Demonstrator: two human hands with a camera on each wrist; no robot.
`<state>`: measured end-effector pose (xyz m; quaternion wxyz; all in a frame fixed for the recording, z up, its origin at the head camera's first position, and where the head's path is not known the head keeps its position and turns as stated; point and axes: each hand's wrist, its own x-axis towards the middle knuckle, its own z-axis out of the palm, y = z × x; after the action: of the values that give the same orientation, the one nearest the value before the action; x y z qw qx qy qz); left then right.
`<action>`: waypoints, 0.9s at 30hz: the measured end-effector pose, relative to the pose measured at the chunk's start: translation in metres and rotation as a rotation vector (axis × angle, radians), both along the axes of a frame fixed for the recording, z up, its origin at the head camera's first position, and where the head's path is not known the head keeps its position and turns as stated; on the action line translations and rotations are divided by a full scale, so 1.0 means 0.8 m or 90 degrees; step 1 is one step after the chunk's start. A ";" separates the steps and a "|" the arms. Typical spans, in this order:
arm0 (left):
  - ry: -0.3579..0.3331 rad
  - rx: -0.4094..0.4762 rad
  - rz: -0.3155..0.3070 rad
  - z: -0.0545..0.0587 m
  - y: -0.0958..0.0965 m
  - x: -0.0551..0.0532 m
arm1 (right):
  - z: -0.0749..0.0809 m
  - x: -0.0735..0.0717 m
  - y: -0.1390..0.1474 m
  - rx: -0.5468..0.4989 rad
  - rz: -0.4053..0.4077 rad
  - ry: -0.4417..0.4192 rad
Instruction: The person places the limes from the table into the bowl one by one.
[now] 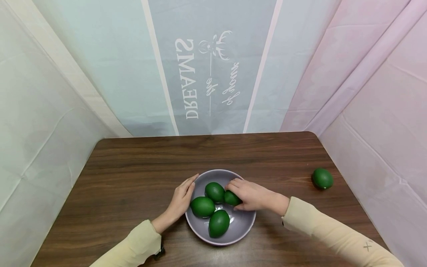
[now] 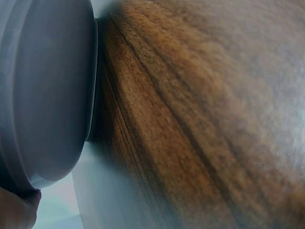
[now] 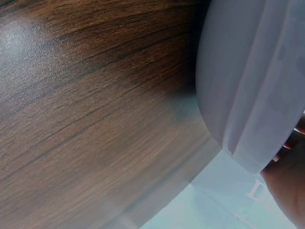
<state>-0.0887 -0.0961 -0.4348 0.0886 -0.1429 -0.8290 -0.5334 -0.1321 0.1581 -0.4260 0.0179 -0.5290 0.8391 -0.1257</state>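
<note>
A grey bowl [image 1: 241,226] stands near the table's front, with several green limes in it. My right hand [image 1: 251,193] reaches over the bowl's right rim, fingers and thumb curled round a lime [image 1: 231,198] inside, partly covering it. Beside that lie another lime [image 1: 214,192], one at the left wall [image 1: 202,207] and one toward the front [image 1: 219,223]. My left hand [image 1: 181,196] rests against the bowl's left side with its fingers straight. In the left wrist view only a bit of that hand [image 2: 16,210] shows below the bowl's side [image 2: 52,95].
One more lime [image 1: 322,178] lies on the dark wooden table [image 1: 143,159] near its right edge. A printed cloth [image 1: 210,74] hangs behind the table, and white sheets [image 1: 383,129] close in both sides.
</note>
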 end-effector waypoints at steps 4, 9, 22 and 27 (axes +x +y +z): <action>0.002 0.001 -0.001 0.000 0.000 0.000 | -0.003 0.001 0.000 0.015 -0.003 -0.003; 0.001 0.002 -0.002 0.000 0.000 0.000 | -0.006 0.001 -0.001 0.034 0.008 0.001; -0.002 0.003 -0.001 0.001 0.001 0.001 | 0.007 0.000 0.001 0.017 0.013 0.029; -0.001 0.001 -0.003 0.000 0.001 0.001 | 0.015 0.000 0.004 0.013 0.011 0.036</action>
<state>-0.0878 -0.0955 -0.4348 0.0867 -0.1441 -0.8282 -0.5346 -0.1324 0.1613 -0.4141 0.0004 -0.5391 0.8361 -0.1017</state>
